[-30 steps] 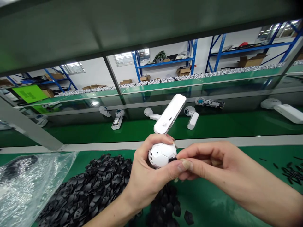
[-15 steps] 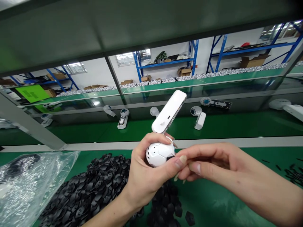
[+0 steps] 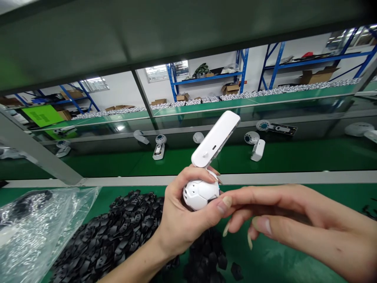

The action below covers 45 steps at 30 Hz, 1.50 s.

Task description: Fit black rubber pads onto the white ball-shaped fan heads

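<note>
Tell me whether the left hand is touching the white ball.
Touching. The head view shows the left hand gripping the white ball, fingers curled over its top and thumb across its front.

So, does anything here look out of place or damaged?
The loose black pieces stand out: they lie in an untidy heap on the green bench beside a clear plastic bag. The white ball-and-bar device in the left hand shows no visible damage.
</note>
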Each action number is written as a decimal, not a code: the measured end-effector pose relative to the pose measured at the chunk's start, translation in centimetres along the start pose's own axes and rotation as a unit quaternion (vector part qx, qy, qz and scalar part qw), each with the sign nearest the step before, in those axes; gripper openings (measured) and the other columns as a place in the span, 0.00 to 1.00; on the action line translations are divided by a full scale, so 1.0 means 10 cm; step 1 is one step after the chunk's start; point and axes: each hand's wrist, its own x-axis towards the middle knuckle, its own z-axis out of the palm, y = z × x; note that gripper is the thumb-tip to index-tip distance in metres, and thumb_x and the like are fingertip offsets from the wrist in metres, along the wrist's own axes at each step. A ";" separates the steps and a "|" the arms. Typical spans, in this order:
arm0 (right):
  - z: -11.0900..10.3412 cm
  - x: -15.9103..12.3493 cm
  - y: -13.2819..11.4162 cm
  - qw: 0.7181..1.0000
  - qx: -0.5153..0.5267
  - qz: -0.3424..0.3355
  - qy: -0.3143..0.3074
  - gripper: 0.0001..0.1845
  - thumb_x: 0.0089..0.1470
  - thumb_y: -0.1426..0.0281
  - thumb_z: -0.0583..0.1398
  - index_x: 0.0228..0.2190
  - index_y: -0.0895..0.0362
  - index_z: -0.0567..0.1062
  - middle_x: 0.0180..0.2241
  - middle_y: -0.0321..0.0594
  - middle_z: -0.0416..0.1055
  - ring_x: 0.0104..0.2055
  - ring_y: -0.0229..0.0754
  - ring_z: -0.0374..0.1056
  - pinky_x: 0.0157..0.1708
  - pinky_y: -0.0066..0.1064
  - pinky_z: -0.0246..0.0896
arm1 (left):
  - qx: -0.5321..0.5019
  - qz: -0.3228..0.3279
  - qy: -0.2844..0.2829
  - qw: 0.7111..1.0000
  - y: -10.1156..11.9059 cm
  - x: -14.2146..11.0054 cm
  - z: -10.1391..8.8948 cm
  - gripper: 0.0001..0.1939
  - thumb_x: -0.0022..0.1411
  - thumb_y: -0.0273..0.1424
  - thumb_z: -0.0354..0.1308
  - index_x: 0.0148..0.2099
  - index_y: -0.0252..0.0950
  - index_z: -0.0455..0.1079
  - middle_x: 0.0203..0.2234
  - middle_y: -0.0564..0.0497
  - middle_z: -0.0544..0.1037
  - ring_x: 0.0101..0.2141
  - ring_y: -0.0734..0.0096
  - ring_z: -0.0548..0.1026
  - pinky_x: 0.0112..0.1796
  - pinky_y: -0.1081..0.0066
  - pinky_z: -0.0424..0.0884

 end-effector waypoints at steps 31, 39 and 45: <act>0.24 0.32 0.10 0.954 0.263 -0.079 -0.119 0.42 0.55 0.67 0.78 0.66 0.46 0.70 0.65 0.41 0.66 0.64 0.51 0.69 0.62 0.39 0.70 | 0.036 0.024 0.006 0.999 -0.02 -0.19 0.22 0.11 0.58 0.24 0.73 0.40 0.42 0.77 0.38 0.54 0.78 0.33 0.77 0.75 0.33 0.80 0.74; 0.20 0.32 -0.05 0.974 0.189 -0.052 -0.112 0.52 0.47 0.71 0.81 0.68 0.49 0.67 0.68 0.45 0.65 0.65 0.53 0.69 0.63 0.39 0.69 | -0.019 -0.003 0.018 1.000 0.04 -0.12 0.20 0.14 0.53 0.22 0.75 0.39 0.43 0.80 0.39 0.55 0.82 0.33 0.76 0.80 0.34 0.81 0.79; 0.05 0.31 0.01 0.986 0.122 -0.041 -0.104 0.55 0.56 0.62 0.77 0.74 0.48 0.56 0.73 0.46 0.56 0.71 0.51 0.61 0.68 0.41 0.63 | -0.027 -0.004 0.018 0.999 0.09 -0.08 0.15 0.15 0.51 0.21 0.76 0.38 0.41 0.80 0.38 0.54 0.83 0.30 0.75 0.81 0.31 0.81 0.80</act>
